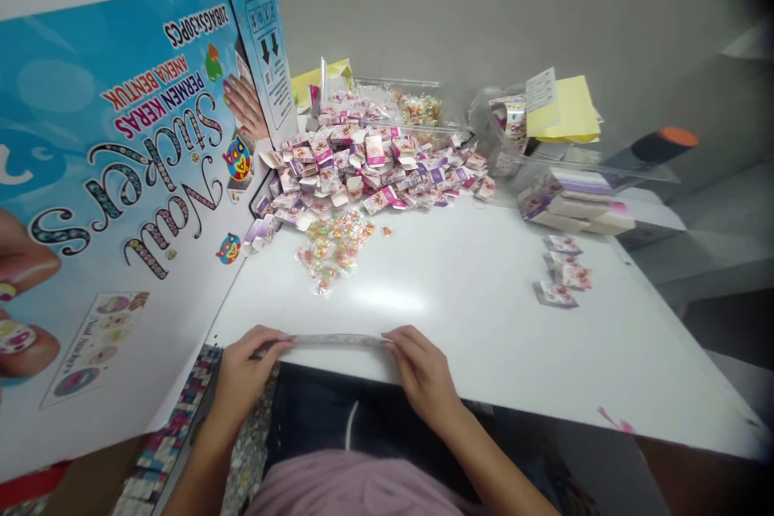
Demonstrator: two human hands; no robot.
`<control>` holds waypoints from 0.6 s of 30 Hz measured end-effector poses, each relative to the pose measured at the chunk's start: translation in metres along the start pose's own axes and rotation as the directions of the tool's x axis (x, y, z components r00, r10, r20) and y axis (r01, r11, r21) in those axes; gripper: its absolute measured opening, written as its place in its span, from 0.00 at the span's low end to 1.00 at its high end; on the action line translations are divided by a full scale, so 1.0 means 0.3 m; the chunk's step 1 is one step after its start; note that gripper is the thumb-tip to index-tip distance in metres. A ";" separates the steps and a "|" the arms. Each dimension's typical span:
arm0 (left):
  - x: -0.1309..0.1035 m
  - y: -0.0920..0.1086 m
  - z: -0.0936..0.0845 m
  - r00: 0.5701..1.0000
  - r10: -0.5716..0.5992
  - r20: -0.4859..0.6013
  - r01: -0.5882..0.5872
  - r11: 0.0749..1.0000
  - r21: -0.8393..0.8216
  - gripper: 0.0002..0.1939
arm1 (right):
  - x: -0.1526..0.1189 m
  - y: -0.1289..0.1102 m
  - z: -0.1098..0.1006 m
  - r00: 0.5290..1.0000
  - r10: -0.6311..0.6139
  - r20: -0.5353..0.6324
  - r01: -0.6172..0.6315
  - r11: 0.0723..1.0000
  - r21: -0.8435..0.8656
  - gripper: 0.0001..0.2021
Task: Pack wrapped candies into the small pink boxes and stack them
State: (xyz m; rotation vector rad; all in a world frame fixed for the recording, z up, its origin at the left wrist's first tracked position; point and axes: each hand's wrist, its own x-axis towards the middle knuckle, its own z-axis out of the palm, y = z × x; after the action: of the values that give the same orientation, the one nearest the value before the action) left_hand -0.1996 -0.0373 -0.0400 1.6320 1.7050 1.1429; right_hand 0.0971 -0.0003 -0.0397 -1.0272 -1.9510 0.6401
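Note:
Stretched level between my two hands is a long, thin greyish strip (336, 340), with faint printing on it, at the near edge of the white table. My left hand (251, 355) pinches its left end between thumb and fingers. The right end is pinched the same way in my right hand (420, 367). What kind of strip it is cannot be made out at this angle. Beyond it lies a loose pile of small clear packets with colourful bits (339, 246).
A large heap of small pink and purple boxes (375, 157) spreads across the back. Clear plastic trays (417, 85) stand behind it. Several small boxes (562, 274) lie at right, near yellow papers (568, 109) and a dark tube (659, 149). A big printed carton (121, 177) walls the left side.

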 end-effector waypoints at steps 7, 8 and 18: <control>0.015 -0.012 -0.027 0.999 -0.027 0.019 0.027 1.000 -0.012 0.08 | 0.001 0.037 -0.045 0.998 0.044 -0.048 -0.044 0.999 0.005 0.12; 0.019 -0.007 -0.029 1.000 -0.024 -0.013 0.025 0.999 0.026 0.09 | 0.001 0.040 -0.055 0.997 0.060 -0.045 -0.059 0.998 0.006 0.11; 0.153 -0.008 -0.099 0.975 0.212 -0.061 -0.163 0.879 0.447 0.10 | -0.011 0.041 -0.132 0.998 -0.065 0.015 0.066 0.997 -0.033 0.12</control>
State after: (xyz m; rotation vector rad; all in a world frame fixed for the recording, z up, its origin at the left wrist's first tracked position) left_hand -0.2322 0.0010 -0.0184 2.0810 2.0213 0.9925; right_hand 0.1370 0.0059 -0.0290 -0.9772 -2.0044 0.5815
